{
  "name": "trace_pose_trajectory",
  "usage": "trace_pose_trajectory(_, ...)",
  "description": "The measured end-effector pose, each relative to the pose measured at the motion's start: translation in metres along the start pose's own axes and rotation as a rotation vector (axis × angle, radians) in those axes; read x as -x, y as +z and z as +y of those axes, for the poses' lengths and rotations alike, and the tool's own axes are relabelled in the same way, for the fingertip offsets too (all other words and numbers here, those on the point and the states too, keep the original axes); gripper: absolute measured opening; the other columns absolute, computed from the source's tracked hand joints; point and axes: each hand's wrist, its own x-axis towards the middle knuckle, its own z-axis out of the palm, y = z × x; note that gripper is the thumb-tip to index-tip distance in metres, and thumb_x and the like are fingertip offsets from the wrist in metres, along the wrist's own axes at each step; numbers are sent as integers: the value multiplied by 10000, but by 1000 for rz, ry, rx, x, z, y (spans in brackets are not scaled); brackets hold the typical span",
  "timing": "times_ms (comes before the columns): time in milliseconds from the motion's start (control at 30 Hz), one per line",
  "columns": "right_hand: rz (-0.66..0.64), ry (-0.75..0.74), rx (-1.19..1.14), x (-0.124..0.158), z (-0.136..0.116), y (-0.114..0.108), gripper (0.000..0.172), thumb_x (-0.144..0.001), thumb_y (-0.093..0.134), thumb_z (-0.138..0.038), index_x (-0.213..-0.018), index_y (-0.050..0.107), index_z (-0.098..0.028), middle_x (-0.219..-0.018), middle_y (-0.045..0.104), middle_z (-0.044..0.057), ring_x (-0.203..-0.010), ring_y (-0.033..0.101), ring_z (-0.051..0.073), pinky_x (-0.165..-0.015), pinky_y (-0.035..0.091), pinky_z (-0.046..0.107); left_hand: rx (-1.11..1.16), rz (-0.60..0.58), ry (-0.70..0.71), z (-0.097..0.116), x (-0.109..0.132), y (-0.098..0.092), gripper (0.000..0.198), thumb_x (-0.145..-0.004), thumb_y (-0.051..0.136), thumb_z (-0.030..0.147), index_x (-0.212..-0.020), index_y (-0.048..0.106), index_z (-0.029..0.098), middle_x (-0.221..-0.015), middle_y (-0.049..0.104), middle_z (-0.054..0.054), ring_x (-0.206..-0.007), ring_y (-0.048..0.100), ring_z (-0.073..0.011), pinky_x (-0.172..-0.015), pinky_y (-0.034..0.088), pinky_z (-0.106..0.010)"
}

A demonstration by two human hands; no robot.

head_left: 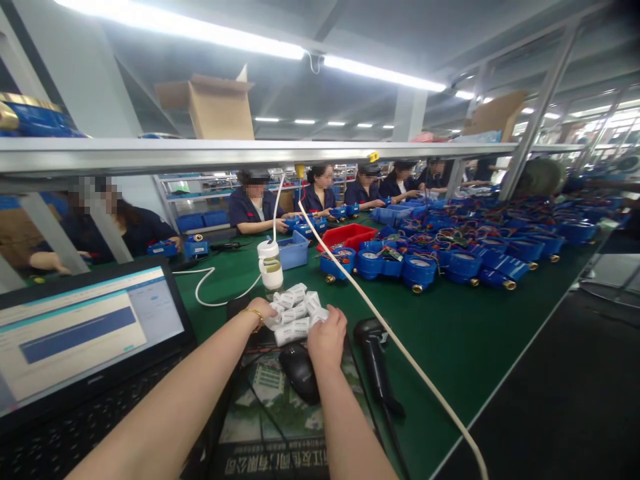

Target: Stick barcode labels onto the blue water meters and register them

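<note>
Both of my hands are on a heap of several small white cylinders with printed labels (296, 311), lying on the green table (450, 333). My left hand (262, 312), with a gold bracelet on the wrist, is at the heap's left side with its fingers curled under the pieces. At the heap's right side my right hand (327, 339) has its fingers bent round the pieces. A black computer mouse (299, 371) lies on a printed mat just below my hands. A black handheld scanner (374, 357) lies to the right of my right wrist.
An open laptop (80, 333) stands at the left. A clear bottle with a white cap (271, 265) stands behind the heap. A white cable (395, 340) runs diagonally across the table. Several blue meters (420, 270) and a red tray (350, 235) fill the far table. Seated people work along the far side.
</note>
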Motion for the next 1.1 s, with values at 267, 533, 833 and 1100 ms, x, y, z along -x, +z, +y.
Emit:
trace_pose_trajectory(267, 26, -43, -45, 0, -1, 2, 417, -753, 394, -62, -1149, 523, -72, -1204, 428, 198, -1114, 421, 336, -932, 371, 449, 361, -47, 76, 2, 10, -30, 206, -854, 572, 159, -1049, 542, 97, -956, 605, -63, -834, 606, -160, -758, 542, -323)
trace_pose_trajectory(533, 41, -137, -112, -1, -1, 1, 402, -743, 395, -74, -1115, 545, -97, -1193, 464, 161, -1111, 420, 303, -962, 352, 431, 278, -30, 206, -1, 28, -52, 263, -831, 543, 83, -1091, 508, 106, -1036, 598, -70, -911, 597, -168, -838, 513, -348)
trace_pose_trajectory(833, 49, -171, -143, -2, 1, 2, 401, -736, 375, -70, -1099, 544, -86, -1162, 483, 168, -1071, 430, 316, -943, 351, 459, -196, 160, 269, 9, 9, -37, 373, -815, 623, 298, -1122, 517, 114, -1146, 552, -113, -1076, 522, -230, -961, 414, -414)
trace_pose_trajectory(1100, 25, -118, -239, -3, 0, -2, 387, -729, 376, -72, -1071, 555, -96, -1158, 484, 166, -1096, 412, 312, -983, 309, 465, -369, 190, 279, 36, 5, -9, 249, -776, 676, 298, -933, 599, 120, -974, 602, -85, -989, 557, -238, -932, 425, -475)
